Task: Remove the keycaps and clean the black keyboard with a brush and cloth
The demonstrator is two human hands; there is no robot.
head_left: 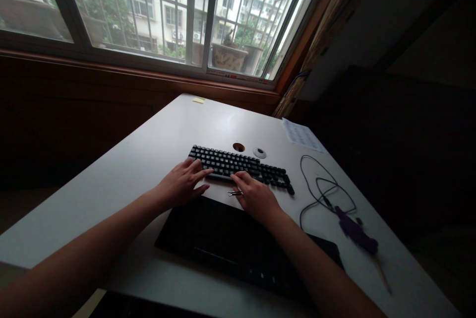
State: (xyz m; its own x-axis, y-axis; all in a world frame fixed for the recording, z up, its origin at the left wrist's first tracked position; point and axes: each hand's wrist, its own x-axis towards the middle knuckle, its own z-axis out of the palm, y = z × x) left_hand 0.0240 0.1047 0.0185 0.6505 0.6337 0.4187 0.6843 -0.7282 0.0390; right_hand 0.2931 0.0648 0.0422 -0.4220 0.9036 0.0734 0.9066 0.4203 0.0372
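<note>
Black keycaps (226, 161) lie in keyboard rows on the white desk, with a few at the right end standing apart from the block. My left hand (182, 181) rests at the left end of the rows, fingers spread, fingertips on or just over the front keys. My right hand (256, 196) is bent at the front middle of the rows, its thumb and index finger close to the front edge. A small metal tool with a forked tip (234, 193) sticks out leftward from under its fingers. Below both hands lies a wide flat black panel (208, 233), its detail lost in the dark.
A looped black cable (323, 181) and a purple object with a long pale end (357, 231) lie at the right. Behind the keys are a desk hole (238, 147) and a round cover (259, 153). Papers (303, 134) and a yellow note (198, 100) lie farther back.
</note>
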